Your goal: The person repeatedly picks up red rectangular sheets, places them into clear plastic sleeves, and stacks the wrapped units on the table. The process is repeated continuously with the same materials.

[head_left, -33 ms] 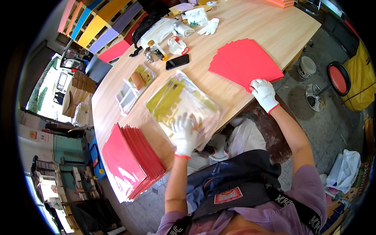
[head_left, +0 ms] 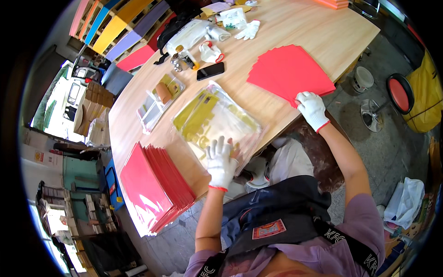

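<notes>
Red sheets (head_left: 290, 74) partly under right hand (head_left: 312, 110)

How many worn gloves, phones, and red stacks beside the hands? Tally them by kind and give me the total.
Worn gloves: 2
Phone: 1
Red stacks: 2
Total: 5

Left fingers (head_left: 220, 145) apart, right fingers (head_left: 302, 97) close together

White gloves (head_left: 223, 168) with red-edged cuffs (head_left: 218, 188) cover left hand (head_left: 220, 161) and right hand (head_left: 312, 110); a purple short-sleeved shirt (head_left: 362, 221) shows beneath a dark apron (head_left: 277, 201) bearing a rectangular red patch (head_left: 269, 229); black straps (head_left: 349, 245) carry white lettering
</notes>
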### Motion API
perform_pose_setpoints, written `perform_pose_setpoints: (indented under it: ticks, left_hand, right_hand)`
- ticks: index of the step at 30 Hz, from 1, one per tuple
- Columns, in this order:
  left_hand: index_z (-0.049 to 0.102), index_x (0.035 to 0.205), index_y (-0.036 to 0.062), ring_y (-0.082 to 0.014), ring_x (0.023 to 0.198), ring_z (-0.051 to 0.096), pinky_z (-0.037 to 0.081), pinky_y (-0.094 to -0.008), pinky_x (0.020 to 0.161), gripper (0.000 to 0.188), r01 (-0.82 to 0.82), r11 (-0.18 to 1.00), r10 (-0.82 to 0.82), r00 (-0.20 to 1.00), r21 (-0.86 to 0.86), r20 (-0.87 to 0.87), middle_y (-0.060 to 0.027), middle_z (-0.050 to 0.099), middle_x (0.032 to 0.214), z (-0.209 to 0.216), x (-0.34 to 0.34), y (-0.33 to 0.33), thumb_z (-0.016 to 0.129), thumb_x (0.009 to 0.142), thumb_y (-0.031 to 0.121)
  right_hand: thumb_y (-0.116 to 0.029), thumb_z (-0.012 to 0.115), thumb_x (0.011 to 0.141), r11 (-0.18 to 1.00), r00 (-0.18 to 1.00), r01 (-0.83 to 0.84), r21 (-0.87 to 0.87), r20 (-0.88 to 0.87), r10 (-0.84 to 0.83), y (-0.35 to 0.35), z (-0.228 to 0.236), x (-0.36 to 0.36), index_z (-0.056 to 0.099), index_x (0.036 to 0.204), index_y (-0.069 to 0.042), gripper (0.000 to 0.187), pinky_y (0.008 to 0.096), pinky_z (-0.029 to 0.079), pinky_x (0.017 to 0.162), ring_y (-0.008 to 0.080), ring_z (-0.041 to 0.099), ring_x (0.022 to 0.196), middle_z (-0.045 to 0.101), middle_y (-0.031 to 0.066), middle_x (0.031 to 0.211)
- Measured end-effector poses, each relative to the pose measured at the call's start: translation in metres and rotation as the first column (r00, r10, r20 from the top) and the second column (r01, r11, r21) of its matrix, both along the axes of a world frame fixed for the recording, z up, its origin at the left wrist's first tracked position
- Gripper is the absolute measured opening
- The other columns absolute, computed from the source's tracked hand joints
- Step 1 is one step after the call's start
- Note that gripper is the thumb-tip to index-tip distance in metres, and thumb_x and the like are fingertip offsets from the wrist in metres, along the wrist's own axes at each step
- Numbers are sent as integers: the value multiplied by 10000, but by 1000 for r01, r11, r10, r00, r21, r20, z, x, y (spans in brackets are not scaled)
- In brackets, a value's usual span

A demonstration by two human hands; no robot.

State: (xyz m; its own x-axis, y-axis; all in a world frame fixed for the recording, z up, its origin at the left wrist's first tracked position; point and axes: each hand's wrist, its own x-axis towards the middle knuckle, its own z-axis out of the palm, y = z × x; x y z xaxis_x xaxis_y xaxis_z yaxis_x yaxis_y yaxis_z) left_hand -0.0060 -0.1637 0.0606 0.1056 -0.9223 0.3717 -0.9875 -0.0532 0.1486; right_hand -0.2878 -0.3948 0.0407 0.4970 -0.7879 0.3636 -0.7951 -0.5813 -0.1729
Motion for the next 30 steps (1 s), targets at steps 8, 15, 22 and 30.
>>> perform_pose_setpoints:
  ticks: [8, 15, 22, 30]
  left_hand:
    - [545, 1169, 131, -339, 1140, 376, 290, -482, 941, 433, -81, 979, 78, 997, 186, 19, -127, 433, 1238, -12, 52, 26, 589, 765, 282]
    - [484, 1258, 157, -360, 1237, 282, 182, -515, 1037, 468, -73, 992, 77, 996, 103, -38, -136, 340, 1355, -39, 65, 27, 549, 815, 297]
    - [489, 1249, 165, -360, 1261, 271, 180, -504, 1053, 461, -102, 992, 105, 993, 77, -49, -119, 349, 1365, -43, 61, 26, 553, 807, 283]
    - [485, 1251, 167, -346, 1269, 268, 178, -485, 1061, 477, -125, 988, 129, 991, 85, -42, -105, 356, 1366, -48, 66, 36, 563, 792, 271]
  right_hand:
    - [-217, 579, 752, 966, 974, -74, -247, 192, 124, 25, 51, -10, 551, 832, -99, 146, 405, 431, 676, 290, 548, 776, 574, 81, 799]
    - [-251, 607, 768, 993, 958, -97, 70, 278, 74, 113, 12, 2, 601, 845, -114, 156, 384, 441, 639, 272, 578, 737, 602, 60, 780]
    - [-194, 535, 858, 8, 618, -541, 841, 404, -675, 163, -74, 90, 608, 906, -55, 165, 212, 411, 443, 92, 557, 547, 653, 55, 769]
    - [-174, 549, 874, 97, 724, -604, 791, 595, -351, 123, -44, 26, 614, 967, -50, 168, 181, 357, 431, 37, 487, 528, 616, 9, 750]
